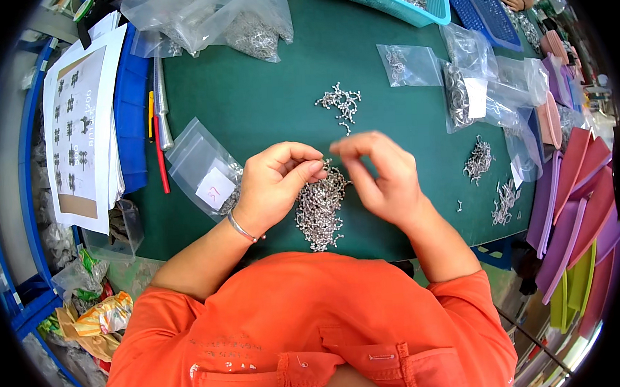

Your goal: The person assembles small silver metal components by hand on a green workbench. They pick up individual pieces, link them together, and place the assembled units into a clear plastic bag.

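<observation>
On the green mat (265, 105), directly before my chest, I am holding both hands over the pile (319, 208) of small silver metal parts. The left hand (274, 185) is curling shut, thumb and fingertips pinching at parts on the pile's upper edge; whether one piece or several are caught there I cannot tell. The right hand (382, 173) is hovering half-open just right of it, thumb and forefinger nearly meeting; anything between them is too small to see.

The pile is lying below and between the hands, its long axis running from the fingertips back toward my body. The left hand is touching it and is the nearer; the right is hanging just above its upper right corner.

Counted: one main pile; one small cluster (341, 103) farther out, well apart; two loose heaps (479, 160) near the right edge. One flat clear bag (202, 172) with a white label is lying just left of my left wrist, and several more bags (408, 65), some filled, are lying beyond. One teal basket (398, 3) is sitting at the far edge; one printed sheet (78, 120) is lying at far left.
</observation>
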The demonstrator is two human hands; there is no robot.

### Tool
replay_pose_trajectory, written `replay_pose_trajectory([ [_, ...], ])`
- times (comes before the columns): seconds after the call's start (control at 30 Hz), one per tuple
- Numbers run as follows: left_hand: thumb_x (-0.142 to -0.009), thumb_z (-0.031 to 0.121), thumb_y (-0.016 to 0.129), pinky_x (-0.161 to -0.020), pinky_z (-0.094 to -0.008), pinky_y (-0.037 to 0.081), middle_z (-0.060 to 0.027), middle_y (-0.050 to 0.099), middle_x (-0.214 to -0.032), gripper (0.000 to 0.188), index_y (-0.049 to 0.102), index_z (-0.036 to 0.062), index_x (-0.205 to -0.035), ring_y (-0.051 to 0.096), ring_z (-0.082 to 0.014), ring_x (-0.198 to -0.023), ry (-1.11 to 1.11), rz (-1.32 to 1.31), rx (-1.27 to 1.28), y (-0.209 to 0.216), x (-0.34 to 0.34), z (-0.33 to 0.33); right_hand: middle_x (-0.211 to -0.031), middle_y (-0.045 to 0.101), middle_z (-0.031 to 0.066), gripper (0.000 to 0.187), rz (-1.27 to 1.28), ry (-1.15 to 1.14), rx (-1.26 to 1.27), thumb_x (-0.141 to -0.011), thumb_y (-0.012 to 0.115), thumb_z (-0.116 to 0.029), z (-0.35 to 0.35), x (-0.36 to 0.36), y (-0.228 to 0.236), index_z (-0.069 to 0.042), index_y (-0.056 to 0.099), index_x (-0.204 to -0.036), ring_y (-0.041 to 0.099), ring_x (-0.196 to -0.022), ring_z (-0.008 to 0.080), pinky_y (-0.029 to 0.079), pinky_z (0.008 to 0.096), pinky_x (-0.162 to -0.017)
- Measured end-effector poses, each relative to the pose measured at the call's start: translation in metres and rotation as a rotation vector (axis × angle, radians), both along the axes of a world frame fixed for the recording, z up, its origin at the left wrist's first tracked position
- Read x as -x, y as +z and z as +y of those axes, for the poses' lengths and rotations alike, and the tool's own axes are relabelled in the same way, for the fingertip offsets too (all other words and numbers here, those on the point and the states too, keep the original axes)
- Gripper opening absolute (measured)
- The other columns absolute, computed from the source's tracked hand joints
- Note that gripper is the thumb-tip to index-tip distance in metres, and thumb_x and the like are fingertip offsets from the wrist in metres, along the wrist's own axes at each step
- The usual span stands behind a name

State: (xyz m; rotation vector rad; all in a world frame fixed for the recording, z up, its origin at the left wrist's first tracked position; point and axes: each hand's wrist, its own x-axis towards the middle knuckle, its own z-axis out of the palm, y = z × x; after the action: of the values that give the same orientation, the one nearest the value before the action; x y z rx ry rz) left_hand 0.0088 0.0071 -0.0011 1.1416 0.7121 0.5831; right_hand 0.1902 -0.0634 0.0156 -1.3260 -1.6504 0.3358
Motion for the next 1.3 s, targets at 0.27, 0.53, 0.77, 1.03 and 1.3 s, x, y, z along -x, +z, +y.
replay_pose_trajectory([
  [0.27,-0.091,-0.007,0.059,-0.084,-0.0287,0.055,-0.0125,0.066,-0.102,0.027,0.052,-0.0024,-0.117,0.067,-0.0184,-0.094,-0.035,0.025,-0.169,0.003,0.005,-0.005,-0.101,0.063,0.0107,0.021,-0.371,-0.068,0.194,-0.076,0.065,0.005,0.013,-0.025,-0.023,-0.001,0.065,-0.096,0.058,-0.094,0.0312,0.049,0.0399,-0.080],
  [0.53,-0.086,-0.005,0.066,-0.074,-0.0251,0.054,-0.0103,0.069,-0.098,0.016,0.062,-0.0024,-0.101,0.066,-0.0135,-0.084,-0.071,0.139,-0.504,0.004,0.008,-0.005,-0.090,0.061,0.0111,0.020,-0.254,-0.148,0.262,-0.077,0.068,0.005,-0.017,-0.034,-0.023,-0.003,0.065,-0.094,0.060,-0.082,0.0290,0.051,0.0371,-0.073],
  [0.77,-0.083,-0.002,0.069,-0.057,-0.0219,0.044,-0.0040,0.063,-0.088,0.007,0.069,0.0006,-0.090,0.053,-0.0060,-0.064,-0.261,0.295,-0.533,0.011,0.010,-0.002,-0.087,0.062,0.0070,0.012,0.346,-0.260,0.448,-0.088,0.064,0.002,-0.029,-0.022,-0.020,-0.001,0.065,-0.100,0.063,-0.081,0.0146,0.051,0.0271,-0.071],
  [1.03,-0.088,0.002,0.067,-0.066,-0.0206,0.051,-0.0055,0.066,-0.093,0.013,0.065,-0.0031,-0.100,0.063,-0.0089,-0.074,-0.176,0.192,-0.062,0.023,-0.004,-0.009,-0.099,0.068,0.0085,0.008,0.970,-0.062,0.417,-0.089,0.064,0.005,-0.041,-0.006,-0.010,0.004,0.065,-0.097,0.064,-0.089,0.0119,0.052,0.0246,-0.079],
  [1.3,-0.088,-0.003,0.066,-0.074,-0.0275,0.059,-0.0117,0.069,-0.091,0.013,0.063,-0.0059,-0.101,0.069,-0.0167,-0.083,-0.115,-0.039,0.162,0.015,-0.006,-0.008,-0.104,0.067,0.0143,0.011,0.685,0.010,0.227,-0.087,0.060,0.011,-0.046,0.013,-0.007,0.002,0.058,-0.094,0.066,-0.094,0.0182,0.054,0.0313,-0.083],
])
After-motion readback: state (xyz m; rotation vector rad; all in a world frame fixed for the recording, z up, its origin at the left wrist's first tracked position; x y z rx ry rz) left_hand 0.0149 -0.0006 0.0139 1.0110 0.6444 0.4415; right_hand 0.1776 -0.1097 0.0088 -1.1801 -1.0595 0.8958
